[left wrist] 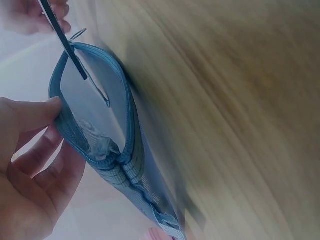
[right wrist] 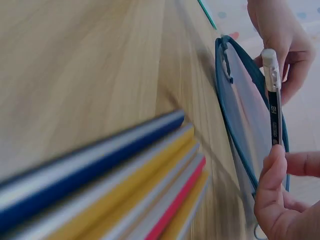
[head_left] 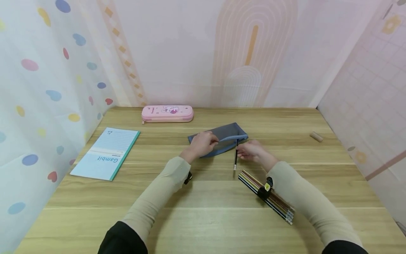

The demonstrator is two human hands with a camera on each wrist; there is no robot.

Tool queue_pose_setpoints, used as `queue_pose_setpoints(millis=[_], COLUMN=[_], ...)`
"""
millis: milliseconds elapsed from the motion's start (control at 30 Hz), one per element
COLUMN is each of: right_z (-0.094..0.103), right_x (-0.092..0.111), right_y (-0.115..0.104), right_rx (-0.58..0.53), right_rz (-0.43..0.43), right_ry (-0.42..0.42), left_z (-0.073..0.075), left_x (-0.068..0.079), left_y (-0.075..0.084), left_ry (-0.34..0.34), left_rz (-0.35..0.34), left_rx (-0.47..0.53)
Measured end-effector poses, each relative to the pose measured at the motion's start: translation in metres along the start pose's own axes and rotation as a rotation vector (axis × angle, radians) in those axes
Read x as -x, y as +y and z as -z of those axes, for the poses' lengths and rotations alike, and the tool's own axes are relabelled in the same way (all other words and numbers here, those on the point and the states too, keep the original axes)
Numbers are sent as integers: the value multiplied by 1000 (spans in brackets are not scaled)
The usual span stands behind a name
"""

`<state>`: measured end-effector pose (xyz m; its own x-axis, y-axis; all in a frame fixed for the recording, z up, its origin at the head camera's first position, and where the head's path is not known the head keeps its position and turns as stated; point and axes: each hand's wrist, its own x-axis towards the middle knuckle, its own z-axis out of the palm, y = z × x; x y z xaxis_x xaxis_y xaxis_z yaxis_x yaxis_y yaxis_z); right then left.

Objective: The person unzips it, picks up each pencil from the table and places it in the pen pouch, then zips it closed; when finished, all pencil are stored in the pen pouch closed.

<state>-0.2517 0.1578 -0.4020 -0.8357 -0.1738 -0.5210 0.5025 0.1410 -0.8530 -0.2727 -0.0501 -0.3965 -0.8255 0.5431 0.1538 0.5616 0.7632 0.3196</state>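
Observation:
A blue-grey mesh pencil pouch (head_left: 226,132) lies on the table with its zipped mouth spread apart. My left hand (head_left: 203,141) pinches the rim of that mouth between thumb and fingers, as the left wrist view shows. My right hand (head_left: 252,152) pinches a dark pencil (right wrist: 274,112) with a white eraser end. The pencil's other end points into the pouch's mouth, while the eraser faces toward me. Under my right wrist, several pencils (head_left: 248,180) lie side by side in a bunch, partly hidden by dark wrist gear.
A pink pencil case (head_left: 167,113) sits at the table's back edge. To the left lies a pale blue notebook (head_left: 106,153) with a green edge. A small tan cylinder (head_left: 316,137) rests at the far right. Printed curtains enclose the table's back and sides.

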Motion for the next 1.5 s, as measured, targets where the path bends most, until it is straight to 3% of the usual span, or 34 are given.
queue_pose_setpoints(millis=[400,567,733,1133,1267,1367,1500], right_z=[-22,-35,-47,-57,-55,-48,-30], right_x=[-24,-32,-36,-44,-40,-34,-21], right_y=[-5,-8,-10,-9,-7,-6,-4], right_rx=[-163,-268,-342,-408,-412,-356,-176], right_rz=[-31,-55,-60,-61,-48,-33,13], right_ry=[117,227,272,267,208,134,39], left_z=[-2,-2,-2,-6,-5,-3,-2], left_x=[-3,-4,-4,-5,-4,-3,-2], left_y=[7,9,9,6,6,6,5], left_ry=[0,-5,-2,15,4,-1,2], left_rz=[-5,-4,-4,-21,-2,8,13], left_rx=[15,16,33,62,75,72,61])
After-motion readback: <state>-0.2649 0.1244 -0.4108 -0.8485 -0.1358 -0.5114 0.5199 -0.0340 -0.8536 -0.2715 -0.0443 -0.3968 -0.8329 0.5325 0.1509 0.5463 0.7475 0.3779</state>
